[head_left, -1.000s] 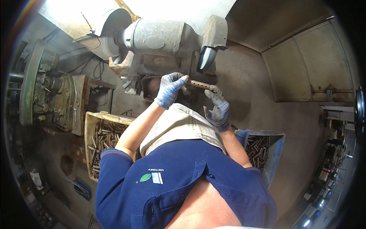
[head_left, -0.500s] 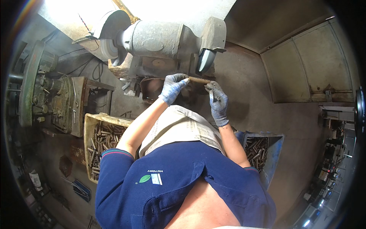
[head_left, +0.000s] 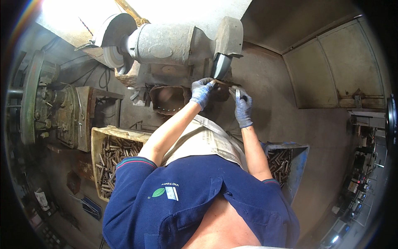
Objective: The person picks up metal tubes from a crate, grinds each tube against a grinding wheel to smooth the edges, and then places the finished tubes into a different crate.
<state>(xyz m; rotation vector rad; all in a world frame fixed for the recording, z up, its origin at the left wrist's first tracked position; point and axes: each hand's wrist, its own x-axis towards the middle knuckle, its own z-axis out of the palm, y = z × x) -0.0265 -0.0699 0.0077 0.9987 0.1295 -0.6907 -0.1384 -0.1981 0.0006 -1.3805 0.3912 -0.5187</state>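
In grey-blue gloves, my two hands hold a slim, rusty-brown metal rod (head_left: 224, 83) by its opposite ends. My left hand (head_left: 201, 92) closes its fingers on the left end, while my right hand (head_left: 243, 108) pinches the right end. The rod lies crosswise just below the right wheel (head_left: 222, 66) of a grey bench grinder (head_left: 163, 43). Whether rod and wheel touch, I cannot tell. A guard covers the top of that wheel. My fingers partly hide the rod's ends.
A yellowish crate (head_left: 96, 159) full of metal pieces stands on my left, a blue bin (head_left: 297, 168) of similar pieces on my right. Under the grinder is a rusty open container (head_left: 169, 99). A green machine (head_left: 35, 95) stands far left. A paper-like apron (head_left: 207, 135) covers my lap.
Both hands have moved right with the rod, my left hand more so. The rod is now right under the right wheel, and tilted a little down to the right.
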